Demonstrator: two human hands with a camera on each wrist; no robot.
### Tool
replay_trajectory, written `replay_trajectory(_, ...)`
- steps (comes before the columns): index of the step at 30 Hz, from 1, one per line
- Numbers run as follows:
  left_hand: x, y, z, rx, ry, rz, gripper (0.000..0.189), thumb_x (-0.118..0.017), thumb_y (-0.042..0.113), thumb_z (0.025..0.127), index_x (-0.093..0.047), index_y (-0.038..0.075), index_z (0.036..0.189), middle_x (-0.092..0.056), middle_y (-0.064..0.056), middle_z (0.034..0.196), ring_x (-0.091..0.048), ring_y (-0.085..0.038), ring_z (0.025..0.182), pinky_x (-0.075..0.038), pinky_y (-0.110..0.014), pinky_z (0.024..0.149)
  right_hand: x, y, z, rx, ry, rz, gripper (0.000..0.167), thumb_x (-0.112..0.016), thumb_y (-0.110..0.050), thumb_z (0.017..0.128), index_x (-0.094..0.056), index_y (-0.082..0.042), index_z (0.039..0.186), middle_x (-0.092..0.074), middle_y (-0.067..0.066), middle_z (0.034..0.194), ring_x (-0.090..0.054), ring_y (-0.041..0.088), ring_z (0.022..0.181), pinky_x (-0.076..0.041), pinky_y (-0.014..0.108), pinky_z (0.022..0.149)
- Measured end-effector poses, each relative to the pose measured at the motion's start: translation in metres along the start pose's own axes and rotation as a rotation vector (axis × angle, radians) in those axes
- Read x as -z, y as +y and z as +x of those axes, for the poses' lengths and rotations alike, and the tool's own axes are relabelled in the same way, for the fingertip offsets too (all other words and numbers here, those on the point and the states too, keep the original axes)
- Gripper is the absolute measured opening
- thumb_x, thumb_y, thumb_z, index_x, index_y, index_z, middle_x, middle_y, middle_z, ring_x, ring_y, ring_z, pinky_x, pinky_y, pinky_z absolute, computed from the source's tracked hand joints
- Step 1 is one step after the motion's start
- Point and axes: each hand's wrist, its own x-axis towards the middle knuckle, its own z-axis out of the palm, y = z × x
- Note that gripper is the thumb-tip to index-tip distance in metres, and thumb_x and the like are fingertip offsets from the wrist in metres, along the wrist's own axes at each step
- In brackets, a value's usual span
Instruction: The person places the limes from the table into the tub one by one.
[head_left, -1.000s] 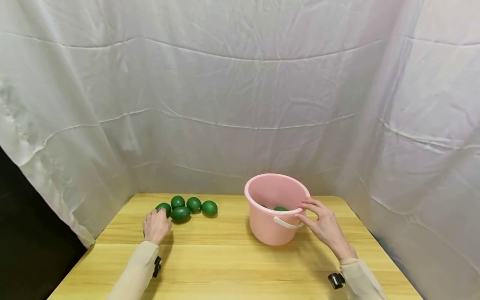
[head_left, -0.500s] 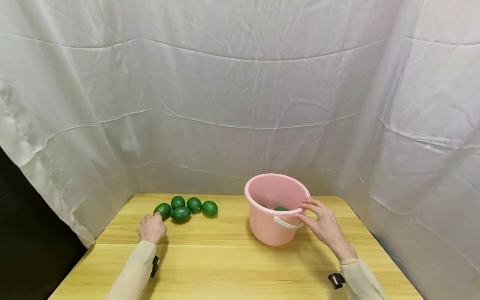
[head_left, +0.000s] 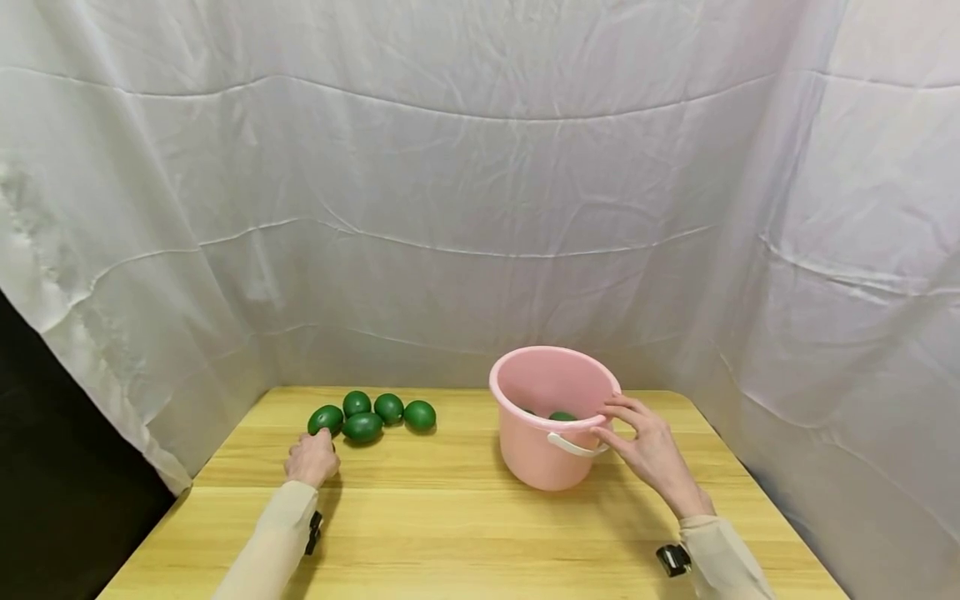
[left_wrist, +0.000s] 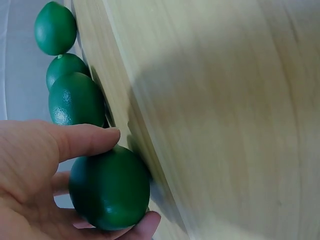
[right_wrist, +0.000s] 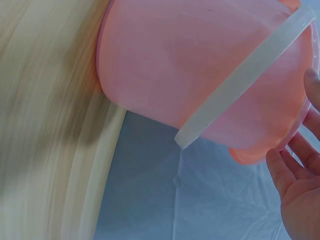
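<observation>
In the left wrist view, my left hand [head_left: 312,458] grips a smooth green lime [left_wrist: 111,189], thumb on one side and fingers curled under the other. In the head view the back of that hand hides most of its grip. Right at its fingertips is a lime [head_left: 326,420], at the left end of a cluster of several limes [head_left: 363,427] on the table. My right hand [head_left: 651,448] holds the near-right rim of a pink bucket [head_left: 543,458], thumb and fingers at the edge. Inside the bucket, limes [head_left: 561,416] show partly above its front rim.
The bucket's white handle [right_wrist: 245,80] hangs down its front side. A wooden table [head_left: 450,533] carries everything. Pale hanging cloth [head_left: 480,208] closes off the back and both sides, and a dark area [head_left: 60,483] lies at the left.
My left hand drew back from the cluster toward the lower left, then shifted slightly right. A green patch beside it has gone from sight. Right hand and bucket are still.
</observation>
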Motion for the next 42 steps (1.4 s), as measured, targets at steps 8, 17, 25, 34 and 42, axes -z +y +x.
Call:
replay_trajectory(8,-0.001,-0.001,0.002,-0.020,0.025,-0.037,0.034,-0.055,0.002,0.089,-0.057,-0.004,0.122,-0.049,-0.041,0.111,-0.051,-0.056,0.092,-0.047,-0.057,0.068,0.000,0.001,0.000,-0.009,-0.002,0.000,0.035,-0.086,-0.013,0.072,-0.075,-0.006,0.104,-0.067,0.013,0.118,-0.064,0.032,0.111,-0.030,0.002,0.099)
replay_trajectory(17,-0.001,0.002,0.004,-0.057,0.171,-0.066,0.033,-0.066,0.015,0.079,-0.056,-0.003,0.105,-0.049,-0.035,0.100,-0.054,-0.043,0.075,-0.045,-0.048,0.055,0.001,-0.002,0.000,-0.016,-0.013,-0.014,0.035,-0.086,-0.015,0.073,-0.075,-0.007,0.106,-0.067,0.012,0.119,-0.064,0.032,0.112,-0.048,0.032,0.097)
replay_trajectory(25,-0.001,0.013,0.009,-0.048,0.192,-0.118,0.056,-0.064,0.025,0.085,-0.051,-0.005,0.132,-0.046,-0.038,0.118,-0.058,-0.043,0.079,-0.049,-0.051,0.060,0.001,-0.001,0.000,-0.009,-0.003,-0.005,0.035,-0.086,-0.015,0.072,-0.075,-0.007,0.105,-0.067,0.012,0.119,-0.064,0.032,0.111,-0.033,0.005,0.099)
replay_trajectory(34,0.001,0.038,0.011,-0.115,0.316,-0.205,0.053,-0.067,0.026,0.084,-0.043,-0.004,0.121,-0.053,-0.029,0.109,-0.060,-0.045,0.087,-0.051,-0.053,0.067,0.001,-0.001,0.000,-0.013,-0.007,0.005,0.036,-0.086,-0.014,0.073,-0.075,-0.005,0.105,-0.067,0.013,0.119,-0.064,0.032,0.111,-0.031,0.004,0.099)
replay_trajectory(42,0.004,0.062,0.014,-0.177,0.329,-0.269,0.060,-0.069,0.023,0.087,-0.046,0.003,0.138,-0.043,-0.031,0.127,-0.058,-0.044,0.096,-0.051,-0.053,0.076,0.001,-0.001,0.000,-0.016,-0.014,-0.019,0.037,-0.086,-0.016,0.073,-0.075,-0.006,0.106,-0.067,0.009,0.120,-0.064,0.031,0.111,-0.048,0.035,0.096)
